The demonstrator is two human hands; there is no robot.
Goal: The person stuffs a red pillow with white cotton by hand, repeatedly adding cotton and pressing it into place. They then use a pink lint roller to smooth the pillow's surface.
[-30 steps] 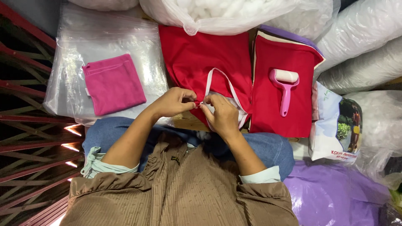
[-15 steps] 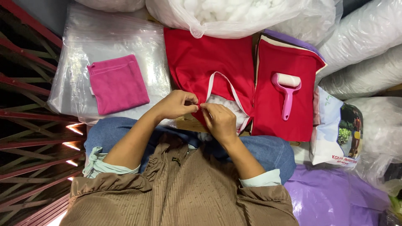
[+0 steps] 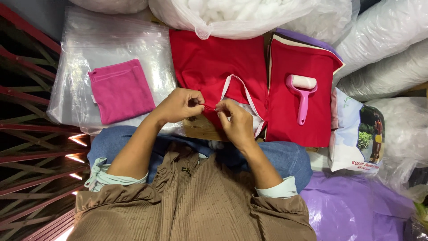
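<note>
both hands pinched on the near edge of the red cloth cover, grips almost touching

left hand (image 3: 180,106) and right hand (image 3: 236,121) each have fingertips closed on the lower hem of the red cloth cover (image 3: 214,62); the two grips sit side by side with a short stretch of hem taut between them. the cover lies straight ahead of the grips, away from the body, its long axis running front to back on the surface (image 3: 200,129). its white-lined opening (image 3: 240,96) gapes just right of the pinch, so the right hand is nearer to it. count: 1 red cover in hand, 1 more red cover (image 3: 296,67) lying to the right, 1 pink lint roller (image 3: 303,96) on top of that one, 1 pink cloth (image 3: 120,91) on a clear plastic bag (image 3: 89,44) well to the left, 1 bag of white stuffing (image 3: 240,13) at the far edge.
</note>
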